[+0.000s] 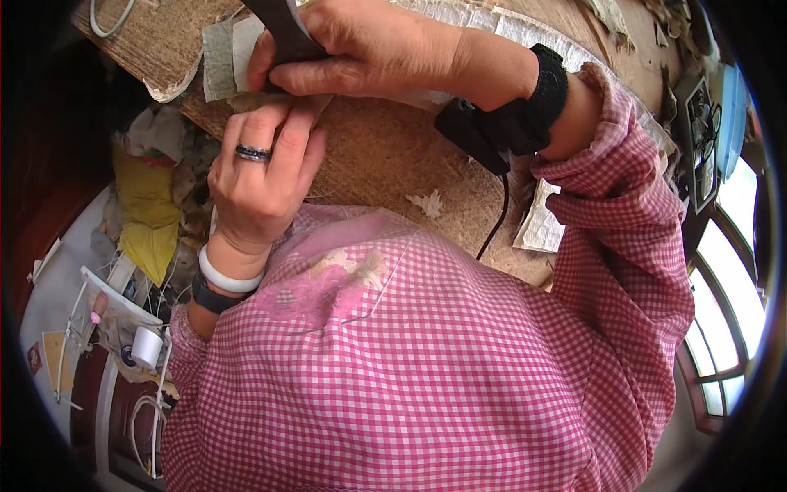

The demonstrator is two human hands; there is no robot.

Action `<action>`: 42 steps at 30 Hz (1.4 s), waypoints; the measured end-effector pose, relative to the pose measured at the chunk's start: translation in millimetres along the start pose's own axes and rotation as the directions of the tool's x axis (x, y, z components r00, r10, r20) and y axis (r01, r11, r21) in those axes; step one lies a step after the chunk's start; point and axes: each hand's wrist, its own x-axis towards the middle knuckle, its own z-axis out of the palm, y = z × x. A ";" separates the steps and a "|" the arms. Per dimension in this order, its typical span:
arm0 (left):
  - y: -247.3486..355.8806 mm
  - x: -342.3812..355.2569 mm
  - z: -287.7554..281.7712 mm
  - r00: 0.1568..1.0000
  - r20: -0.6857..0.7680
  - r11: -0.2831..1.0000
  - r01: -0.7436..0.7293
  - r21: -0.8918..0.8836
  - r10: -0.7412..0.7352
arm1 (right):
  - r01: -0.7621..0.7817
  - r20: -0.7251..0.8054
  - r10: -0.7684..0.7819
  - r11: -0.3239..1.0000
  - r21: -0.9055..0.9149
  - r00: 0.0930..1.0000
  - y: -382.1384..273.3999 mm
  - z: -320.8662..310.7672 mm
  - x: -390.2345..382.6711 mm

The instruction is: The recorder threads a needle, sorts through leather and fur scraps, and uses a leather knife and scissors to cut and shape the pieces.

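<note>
My right hand [361,61] grips a dark, flat metal tool [277,25] at the top of the view, fingers and thumb wrapped round it. Just below it, my left hand [254,184] has its bent fingertips pressed together on a pale strip [318,104] at the tool's lower end; much of that strip is hidden under the fingers. Pale grey-green paper pieces [219,61] lie to the left of the tool, on the worn wooden board [361,156]. A long white layered strip [574,53] runs behind my right wrist.
A black device with a cord [459,131] lies below my right wrist, near a white folded piece [537,221]. Yellow cloth [147,213], a white spool [146,346] and wire stand fill the left side. A blue plastic item [730,123] and a framed panel sit at the right.
</note>
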 end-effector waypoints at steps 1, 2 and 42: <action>0.5 0.5 -0.2 0.999 0.033 1.000 0.028 0.003 -0.029 | -0.015 0.006 0.015 0.999 -0.030 1.000 0.4 0.6 0.7; 0.9 0.8 -0.4 1.000 0.018 1.000 0.015 -0.003 -0.015 | -0.031 0.011 0.031 0.998 -0.061 0.999 0.7 1.6 1.6; -14.6 -1.0 2.4 0.983 -0.162 0.996 0.088 -0.021 -0.090 | -0.060 -0.006 0.064 0.889 -0.454 0.998 -20.3 10.5 13.9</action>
